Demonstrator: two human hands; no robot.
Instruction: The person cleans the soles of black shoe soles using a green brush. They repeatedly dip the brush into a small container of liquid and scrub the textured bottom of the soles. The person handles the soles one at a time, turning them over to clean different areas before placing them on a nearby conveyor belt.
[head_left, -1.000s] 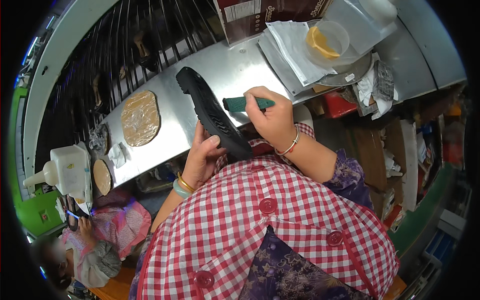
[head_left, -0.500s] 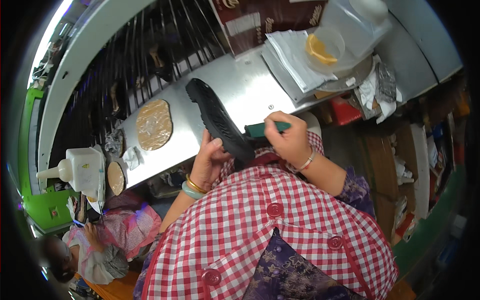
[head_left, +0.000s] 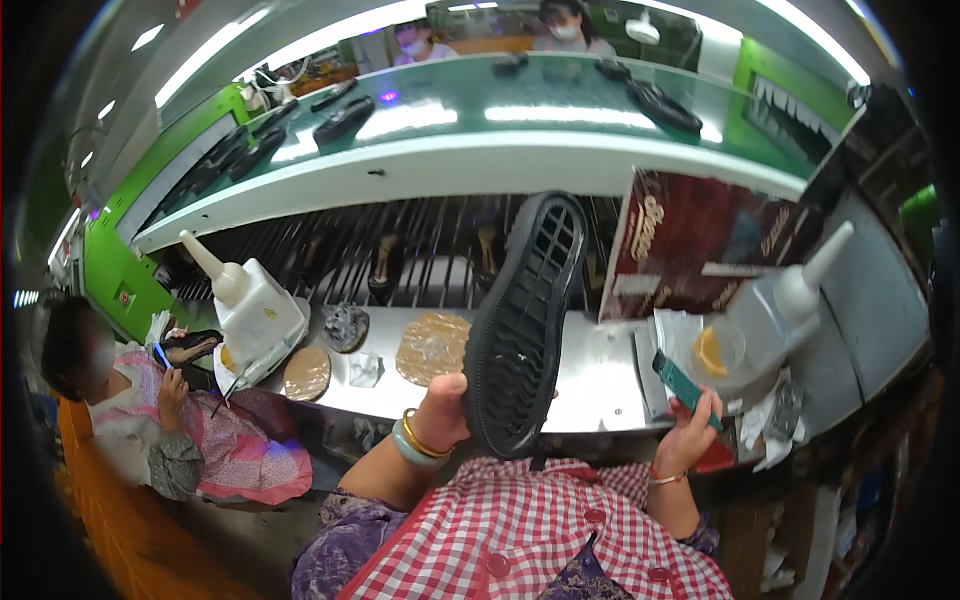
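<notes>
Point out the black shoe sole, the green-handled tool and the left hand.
black shoe sole (head_left: pixel 525 330), head view, middle of the treaded underside.
green-handled tool (head_left: pixel 685 385), head view, handle above the fingers.
left hand (head_left: pixel 443 408), head view, back of the hand.

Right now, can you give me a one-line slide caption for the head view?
Left hand holds a black shoe sole upright over the steel bench while right hand grips a green-handled tool.

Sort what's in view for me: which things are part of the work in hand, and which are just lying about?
In hand:
- black shoe sole, tread facing up, held by the left hand
- green-handled tool in the right hand

Lying about:
- white squeeze bottle
- brown round pads
- dark red box
- clear cup
</notes>
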